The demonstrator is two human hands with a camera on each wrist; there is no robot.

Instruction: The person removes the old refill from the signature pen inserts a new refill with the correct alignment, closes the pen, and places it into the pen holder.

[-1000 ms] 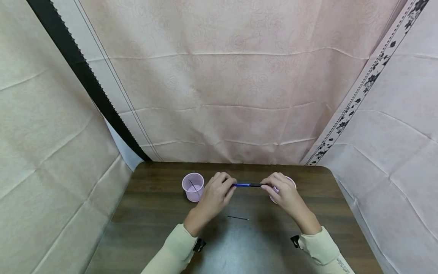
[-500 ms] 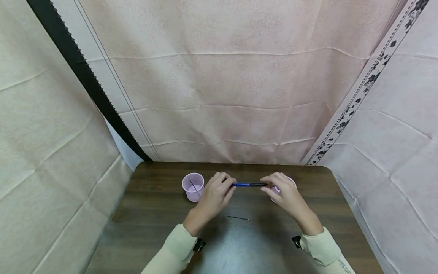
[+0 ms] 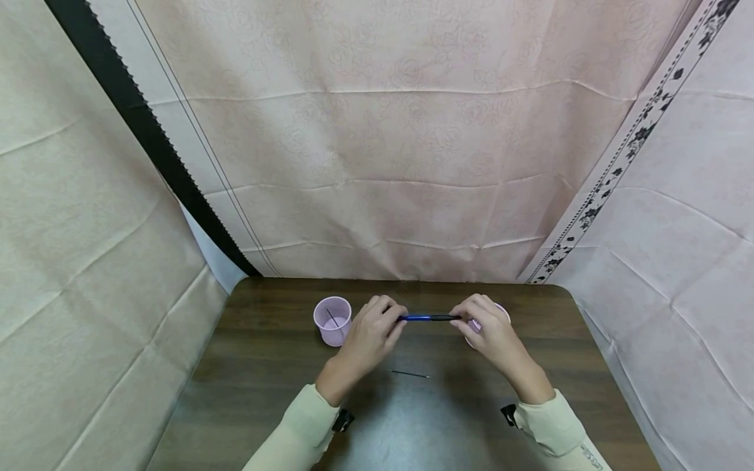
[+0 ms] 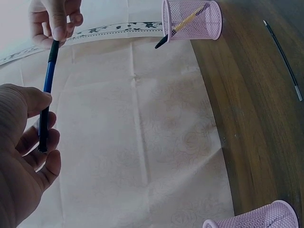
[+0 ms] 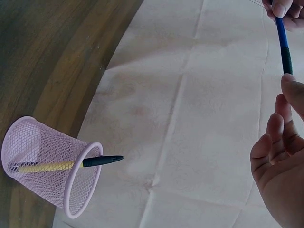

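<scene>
A blue pen [image 3: 419, 318] with a dark grip section is held level between both hands above the table. My left hand [image 3: 365, 337] pinches its blue barrel between thumb and fingers, as the left wrist view shows. At the other end, the thumb and fingertips of my right hand [image 3: 495, 340] pinch the dark grip [image 5: 286, 59], hiding that tip. On the table below lies a thin dark pen refill [image 3: 410, 374], with a pale tip visible in the left wrist view.
A pink mesh pen cup [image 3: 332, 338] beside the left hand has a thin dark stick in it. Partly behind the right hand stands another pink mesh cup [image 5: 50, 185], with a yellow-and-black pen [image 5: 102, 161] inside. Pale cloth [image 3: 412, 196] hangs beyond the wooden table [image 3: 265, 366].
My right hand's fingertips shift very slightly at the dark end of the pen. The left hand, the refill and the cups stay where they were.
</scene>
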